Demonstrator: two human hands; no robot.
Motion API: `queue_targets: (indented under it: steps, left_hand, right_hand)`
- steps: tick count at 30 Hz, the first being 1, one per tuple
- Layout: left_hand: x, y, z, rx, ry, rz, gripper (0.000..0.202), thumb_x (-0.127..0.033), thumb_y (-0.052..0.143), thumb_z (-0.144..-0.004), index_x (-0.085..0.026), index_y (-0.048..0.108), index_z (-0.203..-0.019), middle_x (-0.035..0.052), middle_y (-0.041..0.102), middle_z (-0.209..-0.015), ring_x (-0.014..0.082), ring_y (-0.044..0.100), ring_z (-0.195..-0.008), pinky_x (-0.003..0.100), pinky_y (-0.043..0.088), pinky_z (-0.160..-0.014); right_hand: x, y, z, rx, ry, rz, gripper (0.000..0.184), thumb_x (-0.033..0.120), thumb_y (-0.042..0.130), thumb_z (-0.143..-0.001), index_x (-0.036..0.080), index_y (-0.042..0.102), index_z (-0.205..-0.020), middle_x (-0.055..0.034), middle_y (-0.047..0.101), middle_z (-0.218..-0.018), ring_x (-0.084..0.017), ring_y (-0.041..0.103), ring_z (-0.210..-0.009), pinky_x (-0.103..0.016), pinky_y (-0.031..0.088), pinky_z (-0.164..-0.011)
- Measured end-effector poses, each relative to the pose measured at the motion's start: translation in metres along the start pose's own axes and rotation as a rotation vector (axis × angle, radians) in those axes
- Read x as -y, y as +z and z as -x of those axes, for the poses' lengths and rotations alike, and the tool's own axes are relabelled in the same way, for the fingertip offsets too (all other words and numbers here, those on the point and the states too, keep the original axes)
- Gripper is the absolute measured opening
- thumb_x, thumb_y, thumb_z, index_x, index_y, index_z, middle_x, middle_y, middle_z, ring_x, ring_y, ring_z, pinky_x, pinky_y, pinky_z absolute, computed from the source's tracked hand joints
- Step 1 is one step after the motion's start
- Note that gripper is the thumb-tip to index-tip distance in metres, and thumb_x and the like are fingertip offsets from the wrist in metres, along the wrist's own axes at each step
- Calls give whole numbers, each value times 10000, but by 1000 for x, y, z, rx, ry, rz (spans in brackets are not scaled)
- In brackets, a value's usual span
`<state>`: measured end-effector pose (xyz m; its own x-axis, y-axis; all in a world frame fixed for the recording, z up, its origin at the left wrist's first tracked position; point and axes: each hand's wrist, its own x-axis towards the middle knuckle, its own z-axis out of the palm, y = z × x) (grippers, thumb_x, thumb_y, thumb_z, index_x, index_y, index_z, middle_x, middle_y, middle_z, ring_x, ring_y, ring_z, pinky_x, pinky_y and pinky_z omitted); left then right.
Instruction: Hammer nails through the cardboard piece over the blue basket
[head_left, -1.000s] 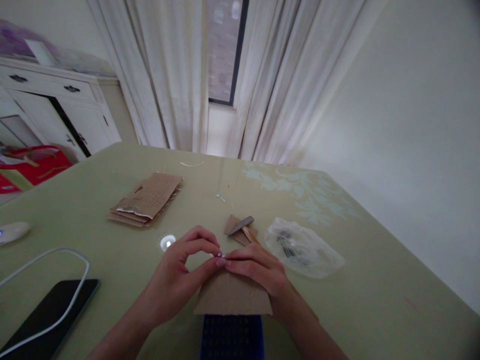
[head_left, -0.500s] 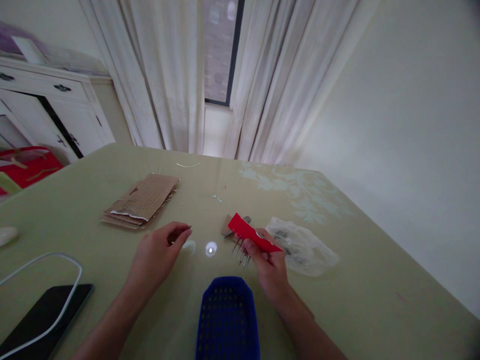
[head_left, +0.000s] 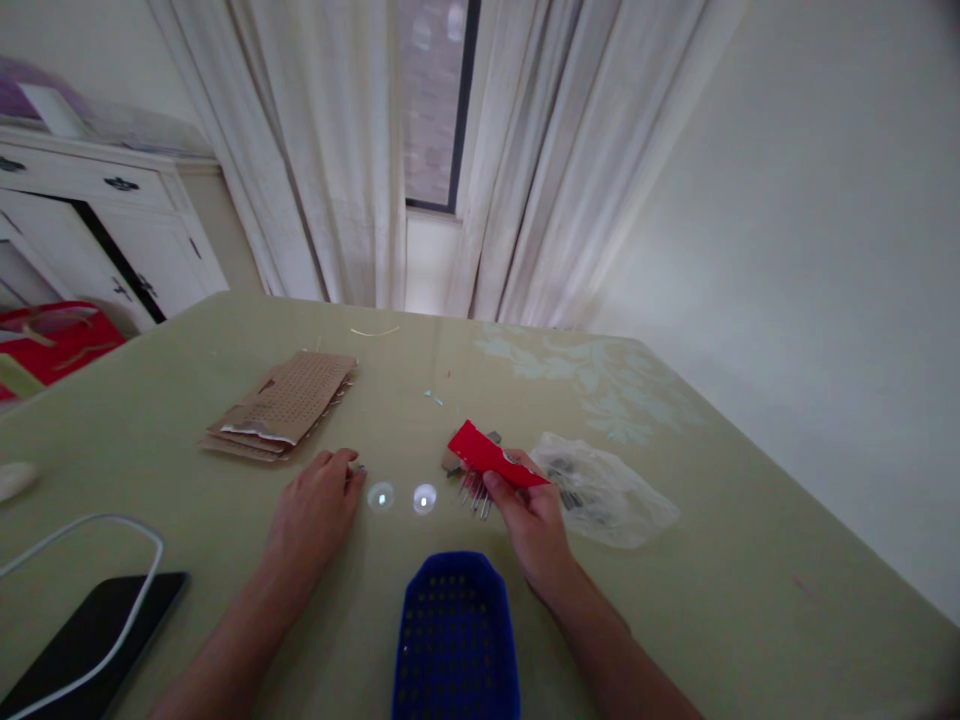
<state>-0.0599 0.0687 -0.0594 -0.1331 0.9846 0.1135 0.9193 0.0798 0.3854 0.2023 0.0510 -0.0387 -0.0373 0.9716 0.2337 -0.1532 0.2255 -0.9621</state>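
Observation:
My left hand (head_left: pixel 319 505) rests low over the table with its fingers pinched together. A tiny, dark, shiny piece (head_left: pixel 361 468) shows at its fingertips, too small to name. In my right hand (head_left: pixel 531 520) is a folded red paper strip (head_left: pixel 491 457), gripped between thumb and fingers. Several thin metal pins (head_left: pixel 475 494) stick out below the strip; whether they are fixed to it cannot be seen. Partly hidden behind the strip lie small grey and brown pieces (head_left: pixel 451 463). A clear plastic bag (head_left: pixel 619 500) with dark metal bits inside lies just right of this hand.
A blue perforated basket (head_left: pixel 456 640) stands at the near middle. Brown cardboard sheets (head_left: pixel 292 405) are stacked at left. A black flat device (head_left: pixel 90 640) lies near left under a white cable (head_left: pixel 146 590). Small scraps (head_left: pixel 433 396) lie farther back, and a wall borders the right.
My left hand has drawn back a little to the left, its fingers turned lower. My right hand has shifted slightly left and away with the red strip.

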Motion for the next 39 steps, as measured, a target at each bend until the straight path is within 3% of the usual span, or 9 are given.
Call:
queue_targets:
  steps: [3, 5, 9, 14, 22, 32, 39]
  left_hand:
    - [-17, -7, 11, -67, 92, 130, 399, -412, 510, -1047, -162, 741, -1255, 137, 787, -1141, 301, 728, -991, 378, 531, -867]
    - [-34, -12, 24, -85, 193, 418, 409, -497, 506, -1063, -203, 768, -1173, 97, 794, -1046, 264, 715, -893, 331, 525, -762]
    - [-61, -11, 50, 84, 322, 784, 339, -481, 551, -1071, -240, 787, -1037, 44, 800, -961, 228, 705, -870, 293, 522, -750]
    - [-66, 0, 58, 194, 274, 975, 275, -468, 639, -1021, -244, 800, -1011, 34, 804, -934, 235, 710, -870, 318, 551, -807]
    - [-63, 1, 53, 286, 235, 954, 268, -469, 651, -982, -241, 772, -908, 42, 791, -898, 253, 696, -858, 361, 550, -814]
    - [-75, -11, 61, 299, 208, 1117, 210, -385, 662, -963, -229, 795, -915, 49, 807, -922, 245, 698, -882, 317, 575, -757]
    - [-76, -12, 63, 225, 194, 1127, 235, -340, 651, -893, -212, 701, -703, 13, 693, -707, 177, 580, -660, 261, 495, -593]
  right_hand:
    - [1, -1, 2, 35, -52, 29, 222, 419, 776, -997, 213, 750, -1075, -60, 823, -951, -214, 791, -864, -333, 643, -827]
    - [4, -2, 4, 24, -139, 126, 197, 411, 777, -998, 223, 773, -1054, -63, 803, -992, -216, 773, -907, -324, 628, -823]
    - [12, -3, 8, 2, -327, 284, 225, 451, 743, -1017, 247, 837, -1020, -71, 790, -1001, -233, 747, -962, -342, 603, -877]
    - [13, -3, 15, 30, -369, 332, 224, 446, 734, -1016, 307, 882, -1110, -75, 824, -1038, -245, 777, -949, -341, 619, -848]
    - [14, -4, 19, 7, -428, 382, 265, 458, 671, -1041, 332, 866, -1169, -76, 834, -1087, -262, 786, -983, -379, 629, -869]
    - [16, -3, 21, 1, -494, 402, 177, 305, 699, -1024, 316, 854, -1109, -61, 844, -1032, -249, 804, -919, -360, 645, -817]
    - [17, -5, 22, 102, -560, 405, 192, 357, 763, -1006, 307, 838, -1175, -74, 846, -1061, -246, 811, -933, -348, 657, -827]
